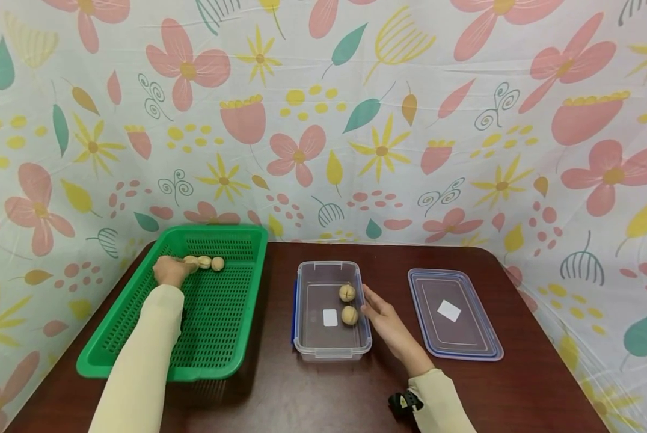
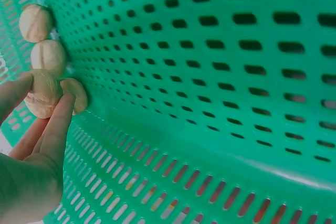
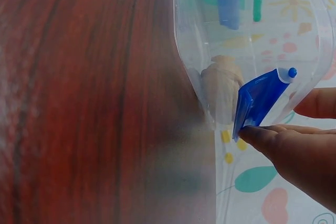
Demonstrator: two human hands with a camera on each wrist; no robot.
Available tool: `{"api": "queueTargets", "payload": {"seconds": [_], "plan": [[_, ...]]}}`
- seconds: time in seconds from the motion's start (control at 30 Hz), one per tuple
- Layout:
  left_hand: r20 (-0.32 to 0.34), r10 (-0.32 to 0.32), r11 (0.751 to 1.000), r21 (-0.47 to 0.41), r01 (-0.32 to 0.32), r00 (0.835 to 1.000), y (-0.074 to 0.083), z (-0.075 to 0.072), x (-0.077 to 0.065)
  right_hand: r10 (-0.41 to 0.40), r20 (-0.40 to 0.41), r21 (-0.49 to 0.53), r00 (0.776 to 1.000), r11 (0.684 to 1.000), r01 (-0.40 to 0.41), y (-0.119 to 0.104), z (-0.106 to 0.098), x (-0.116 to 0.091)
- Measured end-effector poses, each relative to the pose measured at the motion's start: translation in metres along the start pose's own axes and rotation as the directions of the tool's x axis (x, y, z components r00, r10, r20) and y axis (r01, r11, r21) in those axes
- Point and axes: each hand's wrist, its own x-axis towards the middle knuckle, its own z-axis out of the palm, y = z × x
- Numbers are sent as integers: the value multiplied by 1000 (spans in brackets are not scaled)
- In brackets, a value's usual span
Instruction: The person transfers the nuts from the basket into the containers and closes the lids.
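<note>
In the green basket my left hand pinches a walnut between thumb and fingers. Right beside it, against the basket wall, is another walnut, partly behind the fingers. Two more walnuts line up past it, a nearer walnut and a farther walnut. My right hand rests along the right side of a clear plastic box, its fingers fairly straight at the rim and at a blue latch. Inside the box lie two walnuts, toward its right wall.
To the right, a clear lid with a blue edge lies flat on the dark wooden table. A flower-patterned cloth hangs behind the table. The basket's raised rim surrounds the left hand's work area.
</note>
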Motion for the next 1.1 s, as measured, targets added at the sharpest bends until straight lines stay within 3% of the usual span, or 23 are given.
{"api": "queueTargets", "payload": {"seconds": [0.17, 0.43, 0.63, 1.1], "plan": [[27, 50, 998, -30, -49, 998, 7, -5, -5, 2, -1, 1, 1000, 1000, -2, -1, 0, 0], [75, 125, 979, -174, -110, 989, 25, -13, -22, -3, 2, -1, 1000, 1000, 3, 0, -1, 1], [98, 147, 962, -244, -119, 984, 40, -13, -31, -16, 7, 7, 1000, 1000, 16, -1, 0, -1], [86, 226, 924, -336, -185, 970, 85, -6, -62, -18, 1, -4, 1000, 1000, 18, -2, 0, -2]]}}
